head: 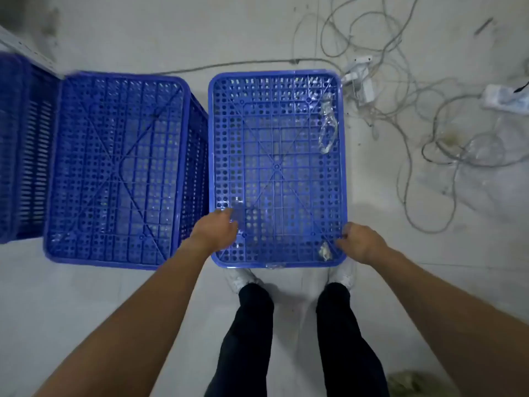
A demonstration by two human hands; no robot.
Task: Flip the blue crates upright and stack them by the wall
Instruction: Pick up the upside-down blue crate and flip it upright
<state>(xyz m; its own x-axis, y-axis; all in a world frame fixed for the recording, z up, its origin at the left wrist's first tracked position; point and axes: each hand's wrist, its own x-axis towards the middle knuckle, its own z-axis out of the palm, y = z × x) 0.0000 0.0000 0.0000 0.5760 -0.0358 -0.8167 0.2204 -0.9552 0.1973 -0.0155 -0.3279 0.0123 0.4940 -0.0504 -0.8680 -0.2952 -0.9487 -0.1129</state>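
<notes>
On the floor (86, 305), left hand (215, 231) and right hand (361, 242) grip the near corners of the overturned blue crate (277, 167); fingertips blur, and the leftmost crate (20, 144) is cut off.

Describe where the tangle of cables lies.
In the head view, the tangle of cables lies on the floor at upper right, just right of the rightmost upturned blue crate.

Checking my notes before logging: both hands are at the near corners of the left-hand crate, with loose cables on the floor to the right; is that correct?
Not quite: the head view shows the left hand and right hand at the near corners of the right-hand crate, not the left-hand crate. The cables do lie to the right.
</notes>
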